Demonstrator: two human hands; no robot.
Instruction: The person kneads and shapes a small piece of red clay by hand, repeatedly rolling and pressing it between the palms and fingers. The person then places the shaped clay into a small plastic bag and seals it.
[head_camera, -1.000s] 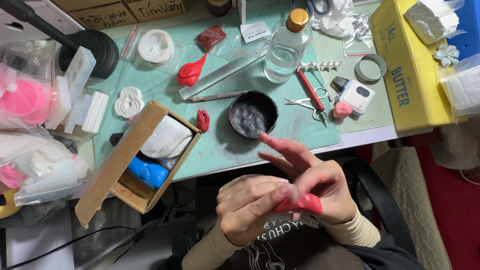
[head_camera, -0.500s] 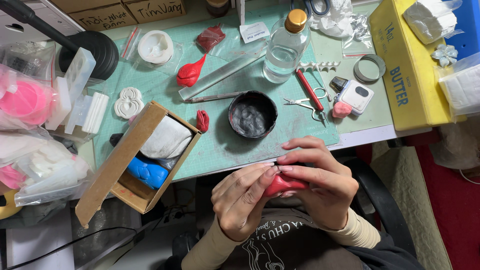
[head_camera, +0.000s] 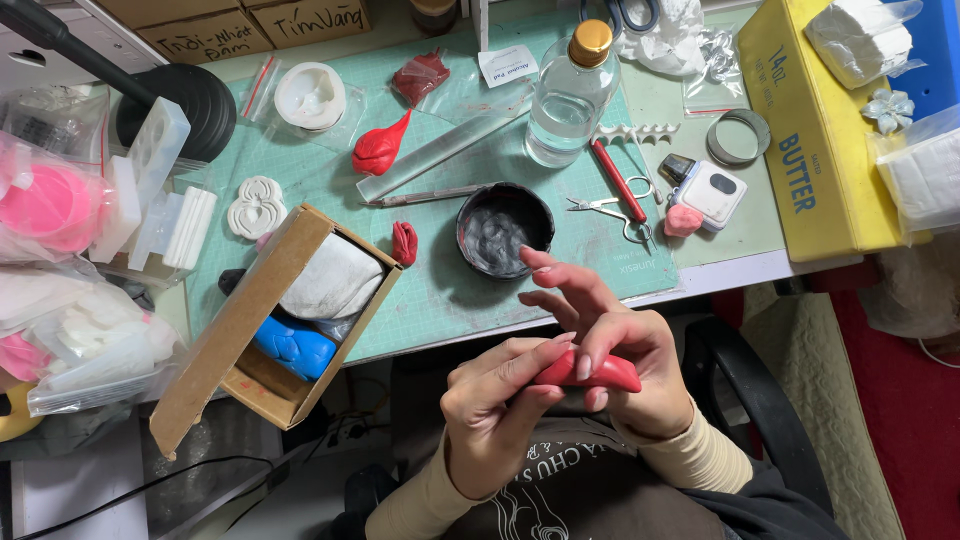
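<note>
**A:** Status on the hands?

**B:** Both off the desk, in front of my chest. My left hand (head_camera: 495, 415) and right hand (head_camera: 625, 375) share one red clay piece (head_camera: 590, 372), a short roll tapering to a point at its right end. Left thumb and fingers pinched on its left end. Right palm under it, thumb pressing on top, the other right fingers spread and lifted clear.

**A:** How does it handle?

**B:** My read: soft, light, slightly tacky. Dents under any hard pinch, so hold the thick middle, not the thin tip, which would bend or tear.

**A:** What's beyond?

**B:** Nearest on the green cutting mat (head_camera: 440, 290): a black bowl (head_camera: 505, 228) with grey contents, and a small red clay bit (head_camera: 404, 243) beside the open cardboard box (head_camera: 265, 320). Scissors (head_camera: 610, 212) right of the bowl. Further out: a red teardrop clay shape (head_camera: 378, 150), a clear ruler (head_camera: 450, 152), a clear bottle with a gold cap (head_camera: 568, 95). A yellow carton (head_camera: 815, 130) sits at the far right.
</note>
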